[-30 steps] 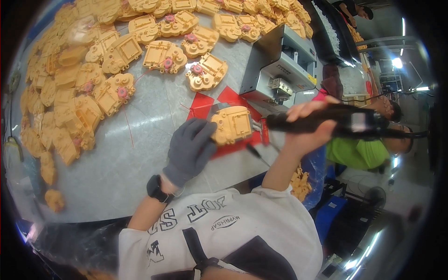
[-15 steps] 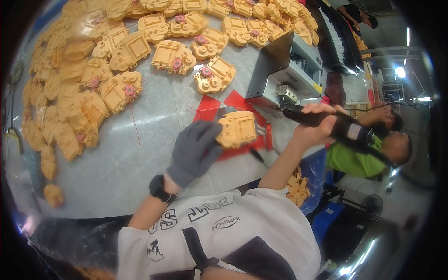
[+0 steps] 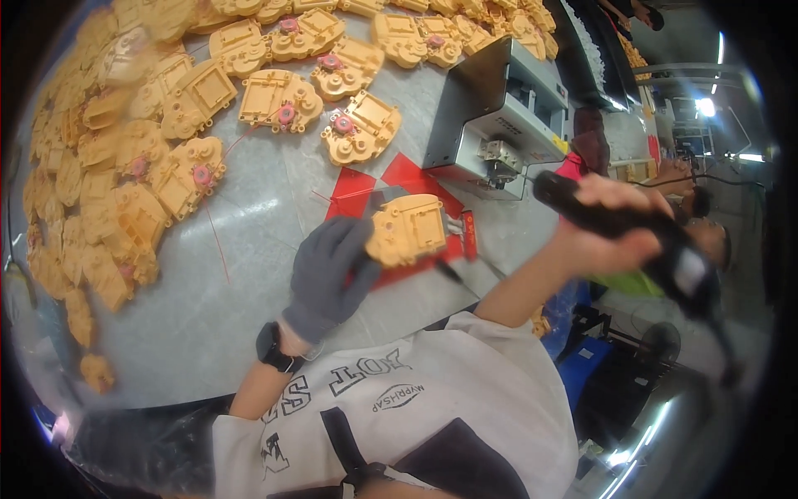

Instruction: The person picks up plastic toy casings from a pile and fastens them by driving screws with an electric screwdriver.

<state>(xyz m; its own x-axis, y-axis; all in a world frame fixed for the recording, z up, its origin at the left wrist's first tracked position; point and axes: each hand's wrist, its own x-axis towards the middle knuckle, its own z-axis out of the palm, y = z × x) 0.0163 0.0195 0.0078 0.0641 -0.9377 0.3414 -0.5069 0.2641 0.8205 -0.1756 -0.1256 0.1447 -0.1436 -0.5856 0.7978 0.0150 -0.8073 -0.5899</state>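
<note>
My left hand [image 3: 326, 270], in a grey glove with a black watch at the wrist, grips the left edge of a yellow plastic housing [image 3: 407, 231]. The housing sits over a red patch [image 3: 349, 190] on the table, its moulded compartments facing up. Closed around a black electric screwdriver [image 3: 694, 270] is my bare right hand [image 3: 611, 233], raised on the right and smeared by motion. The driver's tip points left, a short way from the outlet of a boxy black-and-grey screw feeder [image 3: 474, 116].
Several similar yellow housings [image 3: 278, 100], some with pink round parts and thin red wires, cover the table's far and left sides. A red-handled tool [image 3: 470, 235] and a dark slim tool [image 3: 447, 270] lie beside the held housing. Other people are at the far right.
My right hand has drawn the screwdriver rightward, away from the feeder's outlet. My left hand keeps its hold on the housing, and the whole view has shifted slightly.
</note>
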